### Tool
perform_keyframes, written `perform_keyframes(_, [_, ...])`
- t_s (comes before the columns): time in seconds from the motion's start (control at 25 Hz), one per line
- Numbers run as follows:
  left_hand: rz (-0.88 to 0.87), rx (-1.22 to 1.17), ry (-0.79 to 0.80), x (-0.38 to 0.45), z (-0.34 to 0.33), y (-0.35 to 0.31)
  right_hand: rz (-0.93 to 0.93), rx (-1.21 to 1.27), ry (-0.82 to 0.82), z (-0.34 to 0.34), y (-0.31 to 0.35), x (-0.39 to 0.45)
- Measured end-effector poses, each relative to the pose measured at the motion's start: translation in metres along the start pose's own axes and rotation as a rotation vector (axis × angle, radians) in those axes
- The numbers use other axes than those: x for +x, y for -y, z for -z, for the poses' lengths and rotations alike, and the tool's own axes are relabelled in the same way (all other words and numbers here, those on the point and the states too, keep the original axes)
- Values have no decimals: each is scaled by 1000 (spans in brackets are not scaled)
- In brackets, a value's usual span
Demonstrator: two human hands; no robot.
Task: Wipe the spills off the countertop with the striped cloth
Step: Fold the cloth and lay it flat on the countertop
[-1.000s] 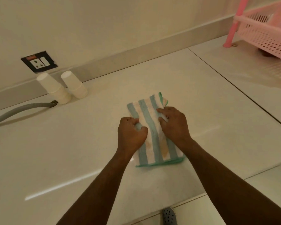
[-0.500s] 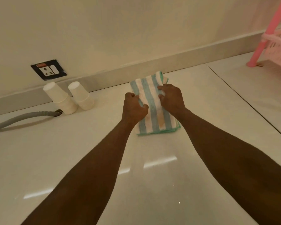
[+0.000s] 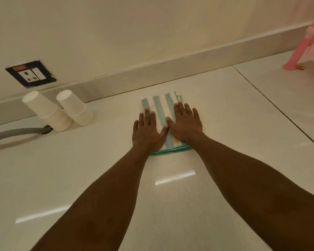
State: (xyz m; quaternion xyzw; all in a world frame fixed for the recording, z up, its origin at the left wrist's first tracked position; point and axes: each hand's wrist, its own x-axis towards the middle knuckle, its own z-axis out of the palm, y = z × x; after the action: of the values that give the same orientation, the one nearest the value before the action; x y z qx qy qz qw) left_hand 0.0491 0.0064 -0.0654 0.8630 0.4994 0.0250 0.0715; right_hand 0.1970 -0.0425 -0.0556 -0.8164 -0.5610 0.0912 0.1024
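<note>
The folded striped cloth (image 3: 159, 105), teal and white with a green edge, lies flat on the pale glossy countertop (image 3: 234, 142) close to the back wall. My left hand (image 3: 147, 132) presses palm-down on the cloth's left side, partly on the counter, with its fingers spread. On the cloth's right side my right hand (image 3: 186, 124) also lies flat with fingers apart. The thumbs touch in the middle. Neither hand grips the cloth. I cannot make out any spills on the counter.
Two stacks of upturned white paper cups (image 3: 43, 111) (image 3: 74, 107) stand at the back left beside a grey corrugated hose (image 3: 16, 133). A wall socket (image 3: 30, 74) sits above them. A pink rack leg (image 3: 297, 49) stands at the far right. A seam (image 3: 279, 109) crosses the counter.
The cloth has slid away from me to near the back wall. Both hands have gone from curled, gripping fingers to flat, spread palms on top of it.
</note>
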Motion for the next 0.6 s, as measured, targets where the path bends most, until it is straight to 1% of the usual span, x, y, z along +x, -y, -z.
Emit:
perform_keyframes(0.12, [-13, 17, 18, 6, -3, 4, 13, -34, 3, -2, -1, 6])
perform_keyframes(0.36, [47, -4, 27, 31, -4, 1, 38, -69, 33, 5, -2, 34])
perform_keyframes(0.48, [53, -12, 28, 36, -6, 1, 31, -62, 58, 6, -2, 38])
perform_keyframes(0.6, [50, -9, 62, 35, 0, -1, 8, -122, 84, 12, 2, 34])
